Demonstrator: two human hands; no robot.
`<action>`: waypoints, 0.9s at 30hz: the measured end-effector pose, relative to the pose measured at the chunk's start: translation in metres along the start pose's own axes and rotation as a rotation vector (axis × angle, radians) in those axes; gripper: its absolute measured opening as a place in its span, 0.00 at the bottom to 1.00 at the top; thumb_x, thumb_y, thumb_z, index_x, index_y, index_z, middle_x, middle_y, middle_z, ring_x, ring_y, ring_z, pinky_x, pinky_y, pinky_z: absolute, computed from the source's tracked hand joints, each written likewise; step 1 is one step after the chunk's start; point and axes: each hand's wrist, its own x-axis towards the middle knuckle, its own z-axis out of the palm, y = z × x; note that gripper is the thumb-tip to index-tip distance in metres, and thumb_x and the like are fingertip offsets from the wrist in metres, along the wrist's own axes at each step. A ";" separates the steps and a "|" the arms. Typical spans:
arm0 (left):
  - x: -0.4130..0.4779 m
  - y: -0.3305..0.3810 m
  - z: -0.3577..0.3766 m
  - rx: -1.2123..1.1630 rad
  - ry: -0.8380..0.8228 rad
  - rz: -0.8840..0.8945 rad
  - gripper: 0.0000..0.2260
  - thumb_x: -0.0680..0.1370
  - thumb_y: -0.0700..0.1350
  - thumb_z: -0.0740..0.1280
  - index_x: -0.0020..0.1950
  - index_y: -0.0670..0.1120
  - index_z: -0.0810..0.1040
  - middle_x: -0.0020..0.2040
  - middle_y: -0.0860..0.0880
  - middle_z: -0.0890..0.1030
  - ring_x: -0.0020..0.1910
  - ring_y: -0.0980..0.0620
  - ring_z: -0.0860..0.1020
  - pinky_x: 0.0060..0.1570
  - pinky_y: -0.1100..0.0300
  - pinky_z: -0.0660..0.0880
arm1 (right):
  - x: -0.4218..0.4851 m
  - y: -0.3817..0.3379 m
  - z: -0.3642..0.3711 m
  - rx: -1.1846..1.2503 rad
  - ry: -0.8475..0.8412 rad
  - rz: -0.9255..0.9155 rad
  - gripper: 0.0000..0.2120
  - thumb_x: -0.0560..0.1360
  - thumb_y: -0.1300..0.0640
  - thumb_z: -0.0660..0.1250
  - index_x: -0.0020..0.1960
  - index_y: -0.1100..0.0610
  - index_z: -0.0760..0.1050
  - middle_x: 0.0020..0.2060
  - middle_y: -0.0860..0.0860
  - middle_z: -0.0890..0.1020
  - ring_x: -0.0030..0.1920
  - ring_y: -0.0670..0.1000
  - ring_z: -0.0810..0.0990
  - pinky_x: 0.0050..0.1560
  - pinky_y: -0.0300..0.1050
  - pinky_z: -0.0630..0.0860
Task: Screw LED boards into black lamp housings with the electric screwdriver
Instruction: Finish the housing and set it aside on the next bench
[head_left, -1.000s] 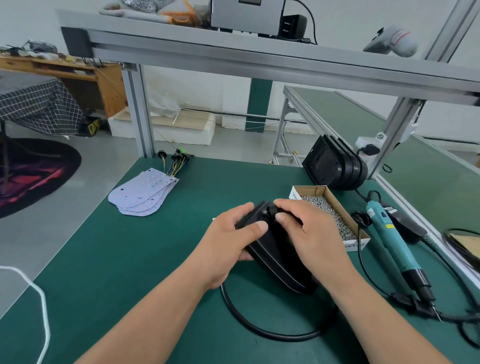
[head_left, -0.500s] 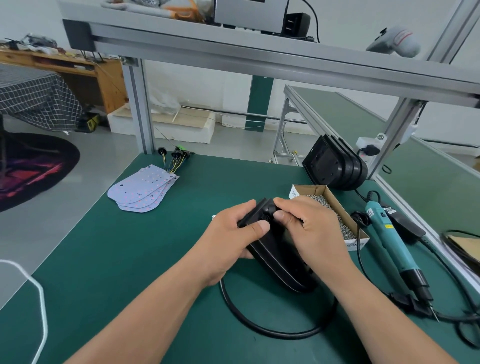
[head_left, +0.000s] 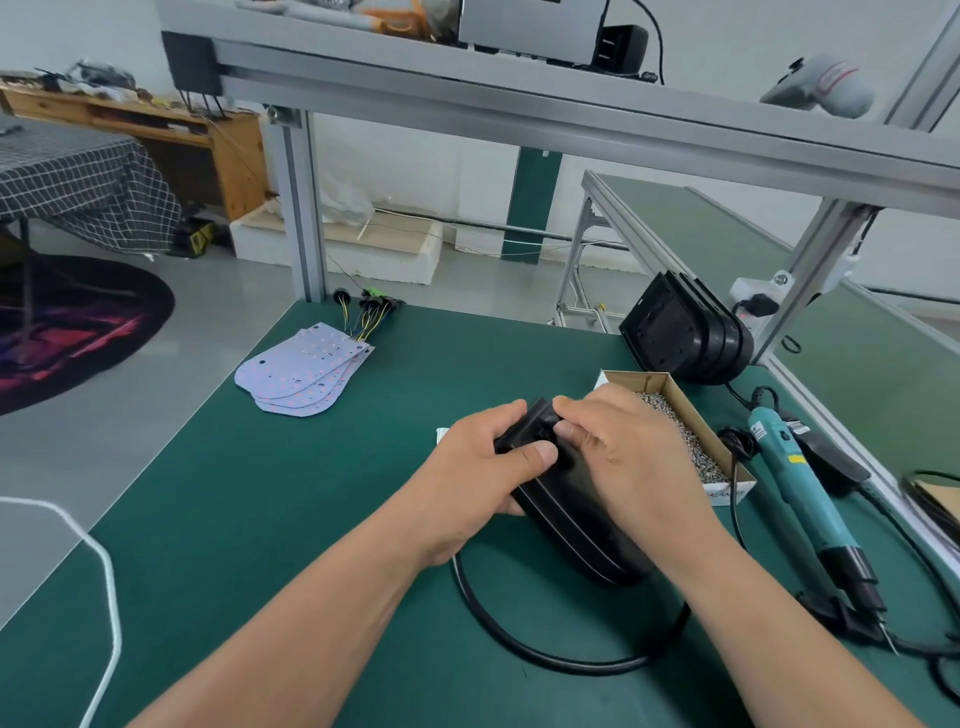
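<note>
Teal electric screwdriver (head_left: 802, 488) lies beside the cardboard screw box (head_left: 636, 382)

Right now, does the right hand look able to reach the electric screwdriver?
Probably yes, once the right hand releases the black housing it grips. The screwdriver lies uncovered on the mat to its right; only a corner of the low screw box lies between.
</note>
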 end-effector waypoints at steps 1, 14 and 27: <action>0.000 0.000 0.000 -0.002 0.007 -0.004 0.06 0.85 0.38 0.67 0.60 0.40 0.79 0.47 0.50 0.82 0.46 0.53 0.83 0.47 0.55 0.83 | 0.000 -0.001 0.002 -0.028 -0.038 0.002 0.08 0.82 0.61 0.67 0.53 0.64 0.83 0.41 0.54 0.78 0.42 0.57 0.80 0.43 0.57 0.79; 0.006 -0.003 -0.008 -0.135 0.078 -0.186 0.11 0.85 0.41 0.67 0.64 0.38 0.80 0.51 0.46 0.84 0.49 0.48 0.84 0.52 0.49 0.84 | -0.004 0.009 0.014 -0.156 -0.345 -0.012 0.22 0.85 0.59 0.57 0.78 0.58 0.70 0.64 0.53 0.75 0.63 0.57 0.74 0.62 0.55 0.76; 0.003 0.010 -0.055 1.254 0.536 -0.302 0.24 0.81 0.67 0.61 0.65 0.50 0.77 0.57 0.50 0.77 0.53 0.46 0.79 0.48 0.52 0.74 | -0.017 0.025 0.001 -0.070 -0.171 0.250 0.16 0.85 0.61 0.59 0.67 0.51 0.80 0.53 0.44 0.80 0.54 0.49 0.78 0.56 0.49 0.74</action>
